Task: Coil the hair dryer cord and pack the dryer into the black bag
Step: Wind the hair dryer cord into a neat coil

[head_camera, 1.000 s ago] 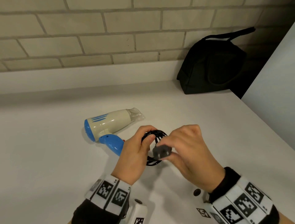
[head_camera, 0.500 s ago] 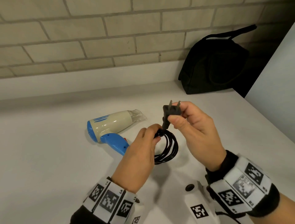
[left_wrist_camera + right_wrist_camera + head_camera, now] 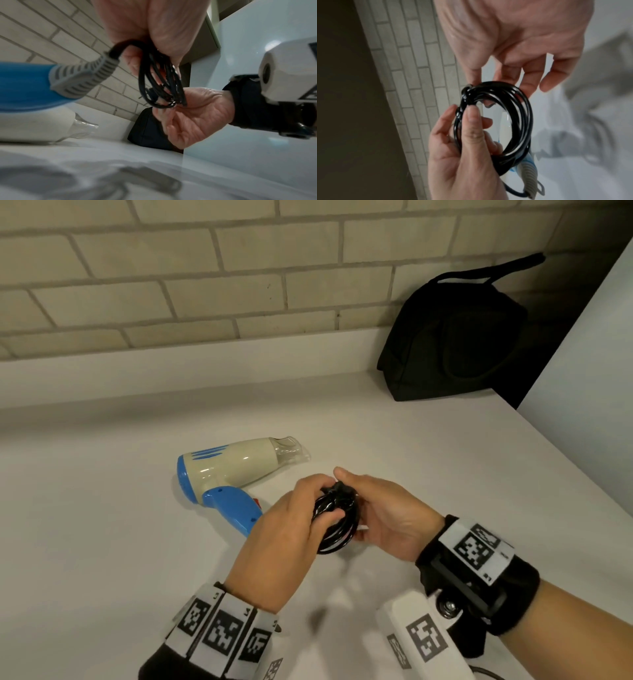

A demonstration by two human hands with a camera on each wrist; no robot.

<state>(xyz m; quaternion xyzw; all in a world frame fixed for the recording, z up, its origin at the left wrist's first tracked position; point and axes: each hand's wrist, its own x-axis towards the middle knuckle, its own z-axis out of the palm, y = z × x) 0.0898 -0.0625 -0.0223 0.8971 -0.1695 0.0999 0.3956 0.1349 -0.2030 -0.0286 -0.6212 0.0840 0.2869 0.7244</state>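
Note:
The cream and blue hair dryer point(image 3: 236, 469) lies on its side on the white counter point(image 3: 102, 542), nozzle to the right. Its black cord point(image 3: 339, 522) is wound into a small coil, held just right of the blue handle point(image 3: 233, 508). My left hand point(image 3: 301, 518) pinches one side of the coil point(image 3: 522, 108) between thumb and fingers. My right hand point(image 3: 383, 511) cups the other side with loose, spread fingers point(image 3: 474, 75), one tip touching the coil's top. The plug is hidden. The black bag point(image 3: 455, 337) stands in the back right corner.
A brick wall point(image 3: 205, 268) with a low white ledge runs behind the counter. A white panel point(image 3: 589, 405) closes the right side next to the bag. The grey strain relief point(image 3: 85, 79) joins cord and handle.
Half a second ago my right hand held the plug up above the coil. It has come down against the coil, and the plug no longer shows. My left hand kept its hold.

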